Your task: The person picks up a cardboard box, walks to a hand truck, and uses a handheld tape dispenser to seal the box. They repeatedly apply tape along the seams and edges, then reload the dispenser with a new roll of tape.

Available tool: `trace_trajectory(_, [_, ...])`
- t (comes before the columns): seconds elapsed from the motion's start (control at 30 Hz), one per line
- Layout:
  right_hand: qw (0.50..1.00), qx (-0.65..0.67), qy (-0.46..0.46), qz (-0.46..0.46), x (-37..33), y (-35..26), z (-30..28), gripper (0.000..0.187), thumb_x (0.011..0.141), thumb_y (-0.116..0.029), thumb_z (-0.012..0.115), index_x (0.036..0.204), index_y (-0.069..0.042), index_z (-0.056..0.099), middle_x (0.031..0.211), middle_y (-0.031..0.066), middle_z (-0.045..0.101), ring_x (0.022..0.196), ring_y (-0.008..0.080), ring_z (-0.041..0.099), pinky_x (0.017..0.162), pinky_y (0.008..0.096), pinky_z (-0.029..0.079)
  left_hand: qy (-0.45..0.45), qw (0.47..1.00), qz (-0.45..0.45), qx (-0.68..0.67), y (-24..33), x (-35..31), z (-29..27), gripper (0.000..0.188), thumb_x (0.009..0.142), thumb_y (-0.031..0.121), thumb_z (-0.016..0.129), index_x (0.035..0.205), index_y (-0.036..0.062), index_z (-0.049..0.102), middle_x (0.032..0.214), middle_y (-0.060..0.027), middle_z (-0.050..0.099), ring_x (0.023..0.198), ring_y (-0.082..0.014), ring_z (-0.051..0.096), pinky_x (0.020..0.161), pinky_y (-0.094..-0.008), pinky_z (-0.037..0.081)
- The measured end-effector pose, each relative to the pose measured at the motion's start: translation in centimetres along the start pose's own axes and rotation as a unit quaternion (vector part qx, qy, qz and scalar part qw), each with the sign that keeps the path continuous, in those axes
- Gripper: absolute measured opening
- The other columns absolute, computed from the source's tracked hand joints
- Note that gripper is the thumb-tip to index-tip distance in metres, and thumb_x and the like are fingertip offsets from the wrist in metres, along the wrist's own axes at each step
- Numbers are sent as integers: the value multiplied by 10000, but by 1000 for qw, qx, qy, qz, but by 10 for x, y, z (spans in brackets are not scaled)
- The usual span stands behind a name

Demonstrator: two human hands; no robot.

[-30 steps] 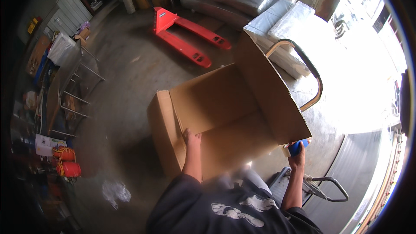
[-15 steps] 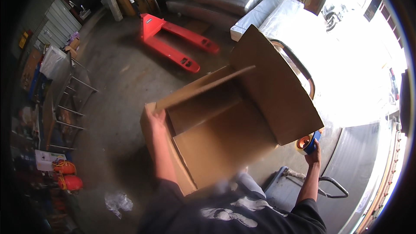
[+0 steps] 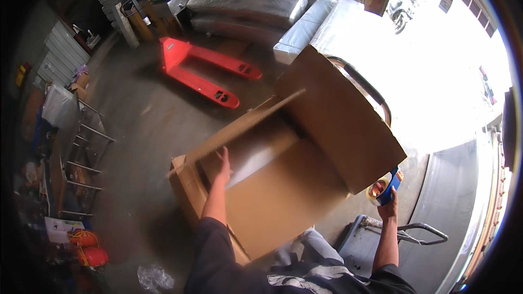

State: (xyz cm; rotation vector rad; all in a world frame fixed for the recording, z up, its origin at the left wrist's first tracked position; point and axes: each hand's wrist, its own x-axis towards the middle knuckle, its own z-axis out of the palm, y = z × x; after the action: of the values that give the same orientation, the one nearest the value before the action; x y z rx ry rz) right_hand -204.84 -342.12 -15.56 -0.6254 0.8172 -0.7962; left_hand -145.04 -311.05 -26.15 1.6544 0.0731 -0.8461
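A large brown cardboard box [image 3: 283, 201] stands in front of me, its flaps raised; the tall right flap [image 3: 340, 120] leans outward. Over the left part of the opening, my left hand [image 3: 223, 167] is open with fingers stretched out, holding nothing; whether it touches the near-left flap [image 3: 188, 182] I cannot tell. Something white [image 3: 260, 162] shows inside the box beside that hand. At the box's right corner, my right hand [image 3: 390, 207] grips a blue tape dispenser [image 3: 388, 189] fitted with a roll of clear tape.
A red pallet jack [image 3: 199, 71] stands on the floor beyond the box. Wrapped mattress-like bundles [image 3: 248, 0] lie at the back. A platform trolley [image 3: 362, 245] is near my right side, folded metal-legged furniture [image 3: 81, 152] at left, crumpled plastic [image 3: 155, 277] on the floor.
My left hand has let go of the box's left corner and moved inward over the opening. The far-left flap has swung up. White shows inside. My right hand still holds the tape dispenser.
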Motion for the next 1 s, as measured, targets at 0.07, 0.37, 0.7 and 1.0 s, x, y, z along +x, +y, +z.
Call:
trace_trajectory(0.07, [999, -5, 44, -1, 3, 2, -3, 495, 997, -437, 618, 1264, -23, 660, 1168, 122, 753, 959, 201, 728, 905, 321, 567, -44, 996, 77, -7, 39, 27, -8, 1156, 889, 892, 366, 1648, 184, -143, 1738, -161, -80, 1608, -299, -31, 1251, -616, 70])
trace_trajectory(0.37, [1000, -12, 9, 25, 10, 31, -11, 497, 995, -407, 632, 1307, -21, 612, 1186, 135, 726, 1134, 267, 693, 1036, 411, 526, 13, 968, 213, 129, 69, 34, 4, 1070, 985, 686, 502, 1653, 42, -30, 1725, -220, 68, 1595, -342, 111, 1280, -452, 154])
trace_trajectory(0.7, [1000, -15, 1, 24, 5, 41, -13, 496, 996, -415, 630, 1320, -40, 603, 1191, 115, 719, 1127, 247, 692, 999, 402, 541, -38, 765, 142, 627, -85, -66, 23, 861, 892, 585, 705, 1523, 80, 405, 1661, -240, 228, 1544, -435, 183, 1252, -510, 224])
trace_trajectory(1.0, [999, -14, 27, 15, 10, 34, -12, 452, 992, -390, 631, 1266, -30, 617, 1131, 104, 727, 1042, 226, 704, 956, 382, 540, -8, 832, 143, 535, 5, -143, 42, 559, 897, 476, 753, 1200, 37, 587, 1195, -224, 675, 1124, -415, 644, 951, -501, 513])
